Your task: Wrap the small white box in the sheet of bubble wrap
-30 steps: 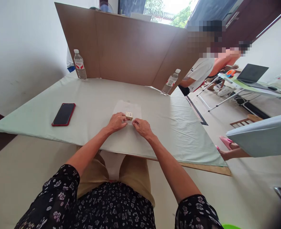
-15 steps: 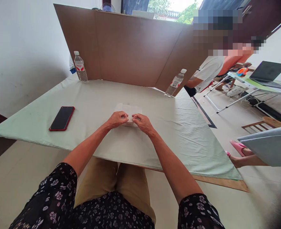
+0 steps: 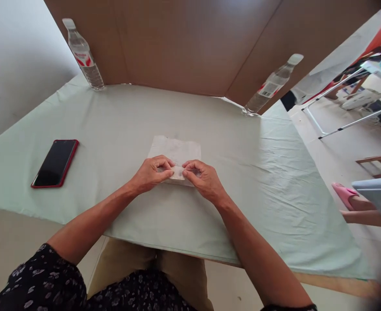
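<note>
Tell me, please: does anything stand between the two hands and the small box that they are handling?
Only the thin white paper, which seems folded over the small box where the left hand and right hand pinch from either side. Nothing else visible is in the way.

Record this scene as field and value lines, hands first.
Left hand: thumb and fingers at a small boxy packet; exact grip unclear
Right hand: thumb and fingers at the packet's other side
Paper: whitish sheet spread behind the packet, seemingly folded over it too
Phone: red-edged, dark screen up, off to the left
Left bottle: clear, white cap, by the cardboard
Right bottle: same kind, by the cardboard's other end
Tablecloth: pale green, wrinkled at right
</note>
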`<state>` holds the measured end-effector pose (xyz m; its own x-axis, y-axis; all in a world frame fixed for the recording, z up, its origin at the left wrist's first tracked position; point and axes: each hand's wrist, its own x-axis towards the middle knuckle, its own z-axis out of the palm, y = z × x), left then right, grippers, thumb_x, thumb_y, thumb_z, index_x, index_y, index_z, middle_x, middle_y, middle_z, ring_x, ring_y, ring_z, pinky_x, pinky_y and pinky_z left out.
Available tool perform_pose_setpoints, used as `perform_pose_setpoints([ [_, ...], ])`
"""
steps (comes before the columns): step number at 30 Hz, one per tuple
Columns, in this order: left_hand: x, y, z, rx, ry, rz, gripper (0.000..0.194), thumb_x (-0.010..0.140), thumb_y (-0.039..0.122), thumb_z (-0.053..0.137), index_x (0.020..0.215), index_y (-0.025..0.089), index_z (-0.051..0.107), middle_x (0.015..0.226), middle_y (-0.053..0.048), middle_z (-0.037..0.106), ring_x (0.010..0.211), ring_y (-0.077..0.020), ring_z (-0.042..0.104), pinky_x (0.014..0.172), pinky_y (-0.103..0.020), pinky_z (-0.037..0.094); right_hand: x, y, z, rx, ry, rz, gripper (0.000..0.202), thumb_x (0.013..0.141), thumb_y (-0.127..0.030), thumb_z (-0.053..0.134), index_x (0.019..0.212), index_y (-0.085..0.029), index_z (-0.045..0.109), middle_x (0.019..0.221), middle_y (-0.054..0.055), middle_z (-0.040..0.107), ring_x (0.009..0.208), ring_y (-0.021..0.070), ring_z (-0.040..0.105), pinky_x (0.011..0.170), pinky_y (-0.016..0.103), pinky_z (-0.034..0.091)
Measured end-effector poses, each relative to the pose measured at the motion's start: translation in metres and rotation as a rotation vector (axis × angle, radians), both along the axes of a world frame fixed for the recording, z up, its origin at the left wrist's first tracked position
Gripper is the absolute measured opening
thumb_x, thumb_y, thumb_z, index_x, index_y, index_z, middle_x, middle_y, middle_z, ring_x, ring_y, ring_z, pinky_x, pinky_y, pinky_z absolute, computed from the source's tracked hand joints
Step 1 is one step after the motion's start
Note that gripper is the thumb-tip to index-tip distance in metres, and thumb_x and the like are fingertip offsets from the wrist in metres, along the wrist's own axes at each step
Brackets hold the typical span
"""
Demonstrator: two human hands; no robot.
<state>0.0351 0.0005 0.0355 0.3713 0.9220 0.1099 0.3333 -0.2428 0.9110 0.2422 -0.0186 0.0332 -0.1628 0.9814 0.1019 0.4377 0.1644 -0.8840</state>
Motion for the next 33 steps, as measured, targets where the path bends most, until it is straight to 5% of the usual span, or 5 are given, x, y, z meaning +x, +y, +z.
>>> perform_pose_setpoints([
  [18,-0.001,-0.004,-0.002,-0.057,0.028,0.05,0.013,0.078,0.026,0.061,0.066,0.02,0.062,0.093,-0.004,0.071,0.086,-0.0168,0.065,0.078,-0.028,0.05,-0.006,-0.007,-0.008,-0.065,0.105,-0.071,0.011,0.083,-0.032,0.062,0.078,-0.022,0.062,0.088,0.003,0.072,0.077,0.0169,0.063,0.071,0.029,0.049],
  [21,-0.001,-0.003,-0.002,-0.097,0.008,0.051,0.009,0.076,0.024,0.063,0.068,0.019,0.063,0.093,-0.003,0.071,0.085,-0.0166,0.065,0.078,-0.028,0.051,-0.002,-0.008,-0.008,0.102,-0.13,-0.168,0.009,0.085,-0.03,0.06,0.083,-0.022,0.064,0.087,0.004,0.072,0.081,0.0201,0.063,0.076,0.034,0.047],
  [24,0.0,-0.003,-0.002,-0.121,0.003,0.062,0.007,0.076,0.024,0.063,0.07,0.019,0.063,0.091,-0.003,0.071,0.085,-0.0168,0.065,0.078,-0.028,0.051,-0.002,-0.014,-0.001,0.474,-0.427,-0.269,0.009,0.09,-0.025,0.058,0.089,-0.022,0.067,0.102,0.008,0.072,0.095,0.0236,0.062,0.086,0.039,0.041],
  [27,0.002,-0.002,-0.003,-0.12,-0.003,0.057,0.006,0.076,0.025,0.063,0.073,0.019,0.063,0.088,-0.002,0.07,0.083,-0.0164,0.064,0.077,-0.028,0.05,-0.009,-0.023,0.007,0.689,-0.564,-0.105,0.011,0.093,-0.02,0.057,0.094,-0.022,0.068,0.104,0.006,0.073,0.096,0.021,0.061,0.087,0.037,0.037],
  [33,-0.011,-0.002,0.005,-0.112,0.097,0.056,0.015,0.077,0.03,0.06,0.086,0.02,0.066,0.09,-0.003,0.069,0.086,-0.018,0.063,0.08,-0.031,0.05,-0.021,-0.027,0.005,0.63,-0.719,0.148,0.018,0.098,-0.022,0.05,0.107,-0.02,0.066,0.107,0.006,0.073,0.098,0.0209,0.06,0.087,0.038,0.034],
])
